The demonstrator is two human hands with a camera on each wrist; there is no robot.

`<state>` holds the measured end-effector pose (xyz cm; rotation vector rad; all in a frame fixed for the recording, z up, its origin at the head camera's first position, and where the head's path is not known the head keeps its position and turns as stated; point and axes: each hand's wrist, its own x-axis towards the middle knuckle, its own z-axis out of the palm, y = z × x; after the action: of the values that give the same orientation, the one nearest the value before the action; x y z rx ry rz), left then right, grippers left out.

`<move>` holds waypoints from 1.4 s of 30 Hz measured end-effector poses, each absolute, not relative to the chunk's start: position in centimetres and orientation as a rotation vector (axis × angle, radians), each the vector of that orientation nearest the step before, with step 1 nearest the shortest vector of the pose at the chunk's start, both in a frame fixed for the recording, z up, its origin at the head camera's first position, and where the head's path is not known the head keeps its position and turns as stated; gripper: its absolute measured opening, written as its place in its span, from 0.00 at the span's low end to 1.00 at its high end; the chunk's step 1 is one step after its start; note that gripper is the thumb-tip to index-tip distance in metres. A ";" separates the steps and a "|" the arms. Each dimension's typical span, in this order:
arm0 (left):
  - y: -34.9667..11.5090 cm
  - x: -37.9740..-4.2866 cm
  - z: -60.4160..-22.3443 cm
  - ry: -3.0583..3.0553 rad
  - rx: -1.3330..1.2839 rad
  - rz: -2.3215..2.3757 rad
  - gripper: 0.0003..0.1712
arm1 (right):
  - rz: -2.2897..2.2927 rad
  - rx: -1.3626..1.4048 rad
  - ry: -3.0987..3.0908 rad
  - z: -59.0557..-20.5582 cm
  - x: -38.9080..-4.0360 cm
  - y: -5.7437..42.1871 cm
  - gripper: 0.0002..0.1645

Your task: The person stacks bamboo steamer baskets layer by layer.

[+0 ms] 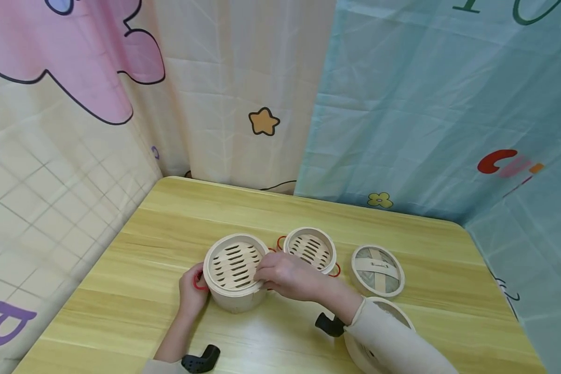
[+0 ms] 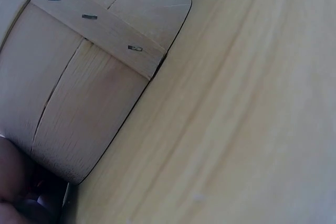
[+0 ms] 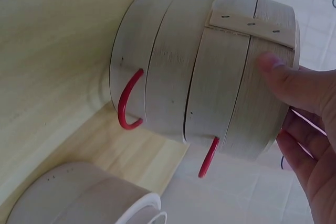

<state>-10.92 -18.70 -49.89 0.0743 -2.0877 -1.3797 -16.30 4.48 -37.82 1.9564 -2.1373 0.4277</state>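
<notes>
A stack of two round bamboo steamer baskets [image 1: 236, 298] stands on the table, its slatted floor facing up and red loop handles at its sides. My left hand [image 1: 194, 291] holds the stack's left side near a red handle [image 1: 199, 281]; in the left wrist view only dark fingers [image 2: 13, 182] show beside the basket wall. My right hand [image 1: 287, 275] grips the upper basket [image 3: 236, 77] at its rim, thumb pressed on the outer wall and fingers at the rim's far side. Both tiers sit one on the other in the right wrist view.
A smaller steamer basket [image 1: 310, 251] with red handles stands just right of the stack. Farther right lies a small round woven lid [image 1: 377, 270]. A larger round lid [image 1: 357, 353] is partly hidden beneath my right sleeve. Curtains [image 1: 243, 78] hang behind the wooden table [image 1: 121, 322].
</notes>
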 end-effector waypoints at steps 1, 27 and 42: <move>-18.7 -10.9 -49.9 -2.090 0.089 -1.389 0.11 | 0.424 1.947 -2.124 -37.9 -16.2 4.4 0.09; -18.6 -11.2 -49.7 -2.242 0.299 -1.394 0.08 | 0.528 1.830 -2.135 -39.0 -14.1 2.6 0.08; -18.6 -11.4 -49.6 -2.271 0.333 -1.417 0.08 | 0.550 1.785 -2.151 -39.0 -13.7 2.4 0.10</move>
<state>-11.37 -18.58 -49.60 0.3334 -2.2712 -1.4165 -13.71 2.39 -39.00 1.7852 -2.1513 0.5501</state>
